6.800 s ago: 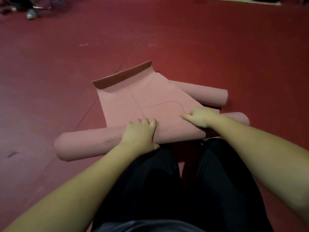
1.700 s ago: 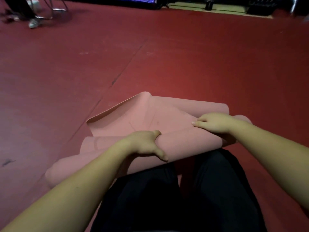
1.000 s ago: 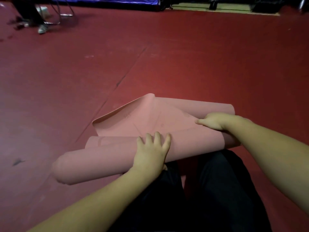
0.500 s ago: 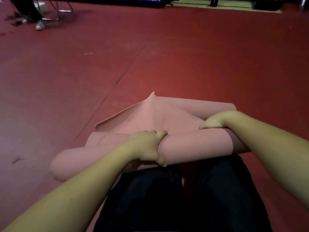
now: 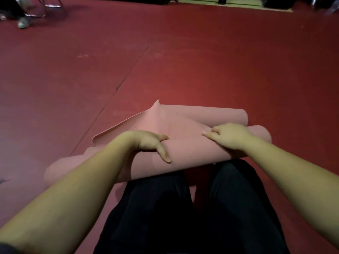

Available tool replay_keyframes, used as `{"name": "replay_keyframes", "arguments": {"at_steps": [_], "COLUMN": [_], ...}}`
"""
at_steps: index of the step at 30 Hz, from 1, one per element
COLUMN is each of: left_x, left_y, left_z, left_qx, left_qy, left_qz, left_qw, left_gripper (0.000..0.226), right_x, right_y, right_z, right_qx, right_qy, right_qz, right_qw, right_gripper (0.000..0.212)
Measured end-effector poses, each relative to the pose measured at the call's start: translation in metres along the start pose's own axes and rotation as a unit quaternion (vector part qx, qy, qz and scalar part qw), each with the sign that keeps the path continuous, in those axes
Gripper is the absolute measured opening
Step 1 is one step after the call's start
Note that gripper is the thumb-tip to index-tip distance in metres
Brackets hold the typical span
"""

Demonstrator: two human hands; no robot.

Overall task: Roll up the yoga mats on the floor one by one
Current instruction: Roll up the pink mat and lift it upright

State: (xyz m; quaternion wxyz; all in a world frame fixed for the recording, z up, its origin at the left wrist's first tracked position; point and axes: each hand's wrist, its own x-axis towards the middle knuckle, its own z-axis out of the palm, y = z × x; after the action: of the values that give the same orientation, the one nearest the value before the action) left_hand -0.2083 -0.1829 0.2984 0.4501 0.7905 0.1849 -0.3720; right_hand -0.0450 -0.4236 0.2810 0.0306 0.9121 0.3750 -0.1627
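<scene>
A pink yoga mat (image 5: pixel 185 154) lies as a thick roll across the red floor just in front of my knees. A short loose flap (image 5: pixel 146 123) of it still runs away from me, its far corner peaked up. My left hand (image 5: pixel 148 143) grips the roll near its middle, fingers curled over the far side and thumb stretched along the near side. My right hand (image 5: pixel 227 136) grips the roll's right part, fingers curled on top. A second rolled pink mat (image 5: pixel 211 115) lies just behind, partly under the flap.
Red floor (image 5: pixel 183 61) spreads out ahead, with a seam line running diagonally at the left. At the far top left stand chair legs (image 5: pixel 53 4) and a person's shoe (image 5: pixel 23 24). My black trousers fill the foreground.
The roll has turned further and the loose flap has shortened since the oldest frame. Over the last second my left hand went from fingers laid flat on top to gripping with the thumb stretched along the near side.
</scene>
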Motion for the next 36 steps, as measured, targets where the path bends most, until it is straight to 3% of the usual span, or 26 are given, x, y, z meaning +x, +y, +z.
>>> {"name": "replay_keyframes", "arguments": {"at_steps": [3,6,8,11,14,22,27,30,32,36], "left_x": [0.002,0.000,-0.005,-0.006,-0.001,-0.020,-0.040,-0.036,-0.029,-0.018], "left_y": [-0.001,-0.005,-0.010,-0.022,-0.023,-0.001,-0.003,-0.011,-0.015,-0.016], "left_z": [0.000,0.003,0.015,0.051,0.075,0.039,0.029,0.031,0.027,0.005], "left_qx": [0.006,0.110,0.248,0.452,0.506,0.460,0.355,0.320,0.274,0.125], "left_qy": [0.026,0.132,0.231,0.342,0.362,0.311,0.238,0.189,0.156,0.087], "left_qz": [0.008,0.075,0.115,0.101,0.037,0.079,0.078,0.065,0.052,0.034], "left_qw": [1.000,0.982,0.934,0.818,0.782,0.828,0.901,0.926,0.948,0.988], "left_gripper": [0.070,0.076,0.082,0.100,0.118,0.102,0.092,0.099,0.101,0.090], "right_x": [0.004,0.013,0.018,0.024,0.028,0.026,0.029,0.034,0.034,0.034], "right_y": [-0.004,-0.005,-0.005,-0.007,-0.008,-0.017,-0.027,-0.029,-0.032,-0.027], "right_z": [0.001,-0.003,-0.005,-0.008,-0.009,-0.034,-0.049,-0.041,-0.035,-0.027], "right_qx": [0.015,0.027,0.039,0.055,0.069,0.097,0.118,0.087,0.062,0.061], "right_qy": [-0.008,-0.047,-0.073,-0.096,-0.100,-0.158,-0.250,-0.268,-0.231,-0.066], "right_qz": [0.017,0.030,0.039,0.054,0.064,0.071,0.053,0.060,0.041,-0.031], "right_qw": [1.000,0.998,0.996,0.992,0.990,0.980,0.959,0.958,0.970,0.995], "right_gripper": [0.074,0.074,0.077,0.080,0.080,0.072,0.052,0.057,0.061,0.049]}}
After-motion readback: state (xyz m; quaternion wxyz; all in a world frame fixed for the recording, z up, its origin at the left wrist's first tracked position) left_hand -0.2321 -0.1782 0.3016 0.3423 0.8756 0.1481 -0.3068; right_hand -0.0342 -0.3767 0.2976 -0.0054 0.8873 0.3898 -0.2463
